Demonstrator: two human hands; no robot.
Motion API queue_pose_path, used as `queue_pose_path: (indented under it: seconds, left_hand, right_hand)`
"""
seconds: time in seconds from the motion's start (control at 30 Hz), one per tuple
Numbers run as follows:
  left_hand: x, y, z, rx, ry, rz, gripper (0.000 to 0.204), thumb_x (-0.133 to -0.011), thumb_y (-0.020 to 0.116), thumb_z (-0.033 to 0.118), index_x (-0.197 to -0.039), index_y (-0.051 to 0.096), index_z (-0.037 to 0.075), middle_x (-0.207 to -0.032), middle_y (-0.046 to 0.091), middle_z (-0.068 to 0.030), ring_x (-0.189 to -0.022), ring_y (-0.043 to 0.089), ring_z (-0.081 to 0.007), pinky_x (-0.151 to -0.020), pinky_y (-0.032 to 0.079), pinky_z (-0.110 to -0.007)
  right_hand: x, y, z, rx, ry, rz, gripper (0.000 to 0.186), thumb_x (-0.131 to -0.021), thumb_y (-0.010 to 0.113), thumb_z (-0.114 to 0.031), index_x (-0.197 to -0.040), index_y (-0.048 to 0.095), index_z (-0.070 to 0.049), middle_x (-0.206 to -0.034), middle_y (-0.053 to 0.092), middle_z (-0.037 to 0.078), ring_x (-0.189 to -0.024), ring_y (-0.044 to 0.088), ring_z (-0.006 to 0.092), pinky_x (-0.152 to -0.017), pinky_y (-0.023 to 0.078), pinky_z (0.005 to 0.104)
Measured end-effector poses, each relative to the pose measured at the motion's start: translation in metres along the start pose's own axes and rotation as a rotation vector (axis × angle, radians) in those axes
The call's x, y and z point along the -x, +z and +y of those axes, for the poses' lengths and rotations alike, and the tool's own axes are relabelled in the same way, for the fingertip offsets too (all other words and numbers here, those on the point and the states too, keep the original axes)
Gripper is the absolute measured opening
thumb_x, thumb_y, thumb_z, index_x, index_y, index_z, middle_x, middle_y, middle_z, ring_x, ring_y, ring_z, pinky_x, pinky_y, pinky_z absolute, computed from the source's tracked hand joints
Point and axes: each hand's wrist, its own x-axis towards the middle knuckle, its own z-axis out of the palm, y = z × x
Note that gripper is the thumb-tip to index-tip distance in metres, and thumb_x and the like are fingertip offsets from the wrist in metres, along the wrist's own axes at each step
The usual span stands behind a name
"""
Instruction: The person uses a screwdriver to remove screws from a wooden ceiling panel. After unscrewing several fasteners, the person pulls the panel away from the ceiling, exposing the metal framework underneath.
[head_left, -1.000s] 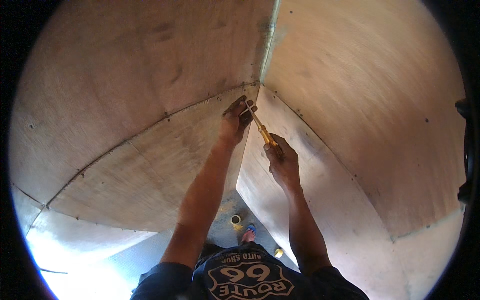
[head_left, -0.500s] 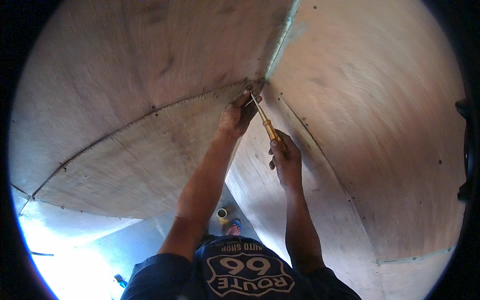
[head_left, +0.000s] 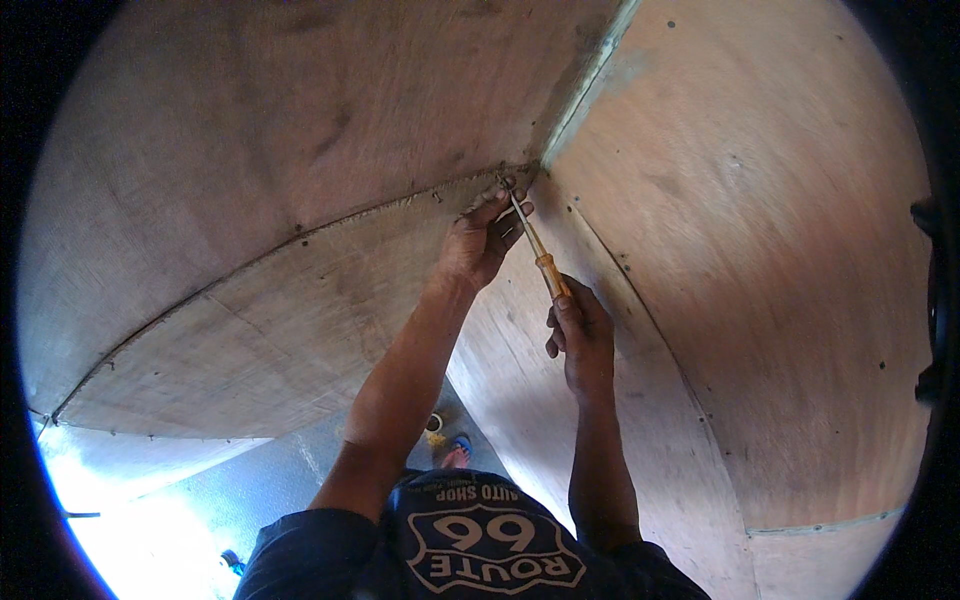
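Observation:
My right hand [head_left: 588, 345] is closed round the amber handle of a screwdriver [head_left: 548, 268]. Its thin metal shaft points up and to the left, into the corner where the wooden panels meet. My left hand [head_left: 478, 245] is raised beside the shaft's tip, with thumb and forefinger pinched close to a small dark spot [head_left: 507, 183] at the seam. What those fingertips hold is too small to make out. The other left fingers curl just behind the shaft.
Large curved wooden panels [head_left: 250, 120] surround my arms, joined along a dark seam [head_left: 200, 285] and a pale filled seam [head_left: 590, 85]. Another broad panel [head_left: 780, 230] rises on the right. Below, a small round container [head_left: 434, 423] stands on the floor near a sandalled foot [head_left: 457, 450].
The view has shifted slightly. My right hand still grips the screwdriver, whose tip remains by my left fingertips at the corner; the left fingers have moved a little.

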Motion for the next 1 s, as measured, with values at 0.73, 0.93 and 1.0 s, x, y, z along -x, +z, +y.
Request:
queue_pose_path:
  seconds: [0.73, 0.93, 1.0]
  left_hand:
    - [0.033, 0.02, -0.018, -0.278, -0.054, -0.061, 0.026, -0.098, 0.069, 0.025, -0.108, 0.066, 0.001, -0.098, 0.072, -0.0132, -0.094, 0.073, -0.0288, -0.083, 0.061, -0.039]
    - [0.037, 0.02, -0.006, -0.105, -0.097, -0.136, 0.03, -0.101, 0.063, 0.024, -0.115, 0.062, -0.003, -0.106, 0.071, -0.0186, -0.099, 0.073, -0.031, -0.086, 0.061, -0.043]
    - [0.042, 0.029, -0.008, -0.107, -0.127, -0.047, 0.03, -0.102, 0.061, 0.024, -0.115, 0.06, -0.003, -0.104, 0.07, -0.0177, -0.099, 0.073, -0.0311, -0.085, 0.061, -0.043]
  right_hand:
    - [0.0, 0.003, -0.021, 0.675, -0.611, 0.241, 0.037, -0.087, 0.077, -0.015, -0.123, 0.068, -0.007, -0.077, 0.063, 0.011, -0.062, 0.059, 0.0208, -0.058, 0.048, 0.0361]
    - [0.01, 0.005, -0.036, -0.067, 0.071, 0.036, 0.033, -0.103, 0.059, -0.033, -0.116, 0.063, -0.003, -0.074, 0.061, 0.006, -0.045, 0.044, 0.0077, -0.04, 0.036, 0.0252]
    - [0.006, 0.01, -0.03, 0.509, -0.379, 0.195, 0.036, -0.102, 0.059, -0.035, -0.121, 0.06, -0.003, -0.072, 0.058, 0.005, -0.047, 0.041, 0.0045, -0.039, 0.033, 0.0225]
